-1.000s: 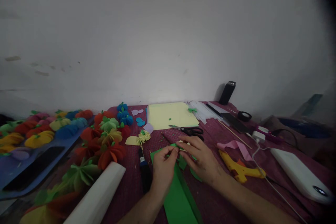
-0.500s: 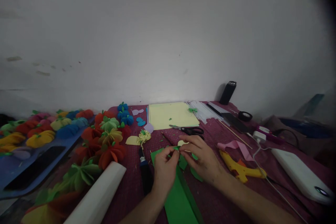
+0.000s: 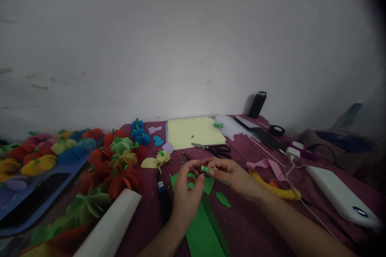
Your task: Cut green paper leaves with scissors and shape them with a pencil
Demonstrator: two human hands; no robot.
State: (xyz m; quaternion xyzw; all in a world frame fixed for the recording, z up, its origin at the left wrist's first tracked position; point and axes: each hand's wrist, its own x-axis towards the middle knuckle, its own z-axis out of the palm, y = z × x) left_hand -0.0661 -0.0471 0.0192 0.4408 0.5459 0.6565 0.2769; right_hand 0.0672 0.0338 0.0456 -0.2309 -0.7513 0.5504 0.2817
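Both hands meet above a long folded strip of green paper (image 3: 202, 229). My right hand (image 3: 233, 176) pinches a small green piece of paper (image 3: 206, 170) between thumb and fingertips. Against it curl the fingers of my left hand (image 3: 187, 194), the thumb a little apart; what lies in them is too small to make out. Just below the fingertips is a cut green piece (image 3: 208, 184). A green leaf-shaped piece (image 3: 223, 199) lies on the purple cloth beneath my right hand.
Scissors (image 3: 215, 149) lie by pale yellow sheets (image 3: 193, 130). Colourful paper pumpkins (image 3: 123, 176) and a white roll (image 3: 111, 225) fill the left. A yellow glue gun (image 3: 280, 191), pink ribbon (image 3: 268, 165), white power bank (image 3: 340, 194) and cables lie right.
My left thumb and fingers have parted slightly, and my right hand has shifted up with the small green piece. The leaf-shaped piece shows more fully. The view has shifted slightly.
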